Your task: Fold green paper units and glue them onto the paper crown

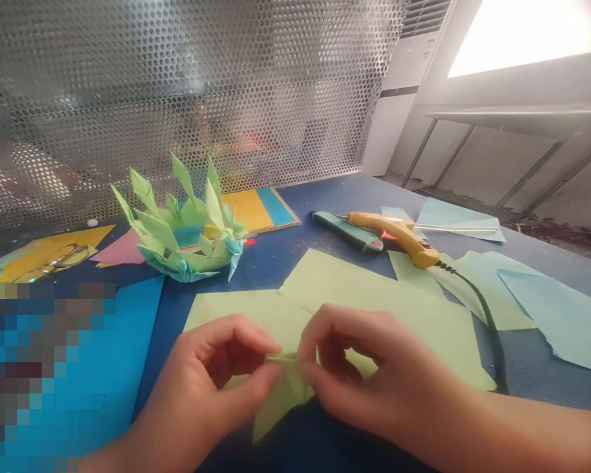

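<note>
A small folded piece of light green paper (283,387) is pinched between the two hands just above the near edge of the blue table (295,259). The left hand (217,381) is closed on it with thumb and forefinger at the left end of a narrow folded edge; the right hand (369,368) is closed on the same edge from the right, so that the fingertips of both nearly meet. The folded edge is held level, its long axis running left to right between the fingertips, while a pointed flap hangs down and toward the left wrist. Both hands are equally near; the piece lies directly between them. The paper is pale green, matt and sharply creased.

Under the hands, flat green sheets (374,295) are spread. Further out, a spiky green paper crown (184,226) stands at the left, a yellow glue gun (398,236) lies at the right beside a green cutter (347,231), and pale blue sheets (556,309) are laid at the far right.
</note>
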Demonstrator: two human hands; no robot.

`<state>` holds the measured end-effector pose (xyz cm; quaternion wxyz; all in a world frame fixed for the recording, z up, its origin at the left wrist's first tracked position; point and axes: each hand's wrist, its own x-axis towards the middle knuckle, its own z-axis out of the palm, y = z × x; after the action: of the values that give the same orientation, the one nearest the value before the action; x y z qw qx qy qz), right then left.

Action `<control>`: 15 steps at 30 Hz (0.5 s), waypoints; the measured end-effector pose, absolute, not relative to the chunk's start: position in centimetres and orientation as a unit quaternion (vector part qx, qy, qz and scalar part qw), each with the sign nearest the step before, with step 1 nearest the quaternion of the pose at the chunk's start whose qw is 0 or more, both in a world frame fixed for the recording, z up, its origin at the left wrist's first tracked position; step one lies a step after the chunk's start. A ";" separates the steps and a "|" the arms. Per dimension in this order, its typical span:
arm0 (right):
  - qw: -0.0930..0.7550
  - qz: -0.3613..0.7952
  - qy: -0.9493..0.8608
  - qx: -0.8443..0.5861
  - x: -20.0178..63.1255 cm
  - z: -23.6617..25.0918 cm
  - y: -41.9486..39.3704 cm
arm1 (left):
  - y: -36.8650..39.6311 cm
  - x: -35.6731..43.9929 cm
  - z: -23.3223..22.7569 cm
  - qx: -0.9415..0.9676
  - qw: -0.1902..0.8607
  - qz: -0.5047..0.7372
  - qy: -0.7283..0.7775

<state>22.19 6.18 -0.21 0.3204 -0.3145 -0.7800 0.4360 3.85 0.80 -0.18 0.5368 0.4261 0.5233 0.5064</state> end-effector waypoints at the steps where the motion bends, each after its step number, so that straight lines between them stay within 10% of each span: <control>1: 0.323 0.438 -0.778 -0.312 22.1 -0.2 6.2 | 0.8 3.9 -0.1 0.427 0.534 0.506 0.526; 15: 0.260 0.448 -0.773 -0.366 22.2 0.4 6.3 | 0.9 4.0 -0.5 0.396 0.503 0.572 0.512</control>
<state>22.19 6.26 0.44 0.2603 -0.3665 -0.7727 0.4482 4.01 0.87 -0.46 0.5033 0.3964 0.5120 0.5721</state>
